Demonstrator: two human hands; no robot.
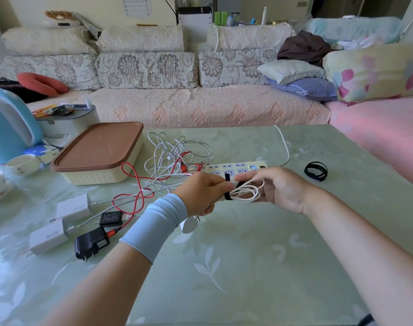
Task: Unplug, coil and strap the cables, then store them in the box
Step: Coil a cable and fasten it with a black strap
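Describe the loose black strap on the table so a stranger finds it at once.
Start at the pale green table and find the cream power strip near its middle. To the strip's right lies the loose black strap, curled into a ring. Unlike the strap wrapped round the coiled white cable, it lies alone.

A home living room: floral sofa [146,71], pillows [292,70], kettle [7,121].

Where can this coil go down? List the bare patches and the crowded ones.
Bare: the near table between both forearms, below the white coil; also the stretch right of the power strip, around the black strap ring. Crowded: the left, with chargers, the cable tangle and the lidded box.
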